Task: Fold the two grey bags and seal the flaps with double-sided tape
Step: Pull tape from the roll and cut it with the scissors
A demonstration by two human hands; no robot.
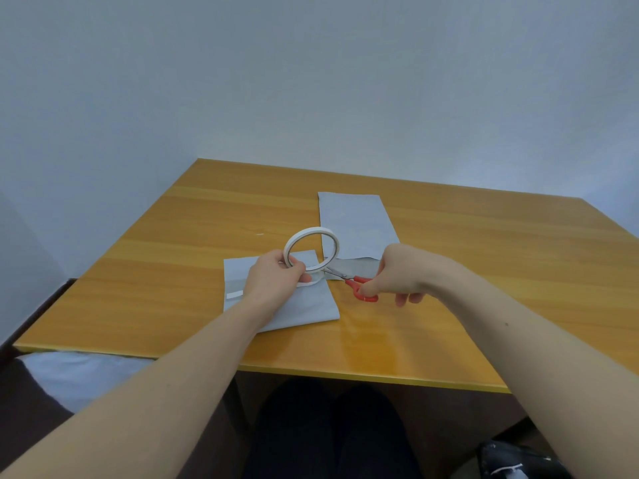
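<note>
Scissors (349, 279) sit clamped in the right hand (397, 271), blades at the tape roll (312, 250) pinched by the left hand (275, 278) over the near grey bag (304, 305); the far grey bag (356, 223) lies flat on the desk (173, 271).

Glossy wooden table (173, 271), matt grey bags (352, 216), red plastic-handled metal scissors (359, 285).

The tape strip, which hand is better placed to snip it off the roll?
Right. The right hand grips the red scissors, blades at the tape strip; the left hand holds the tape roll.
</note>
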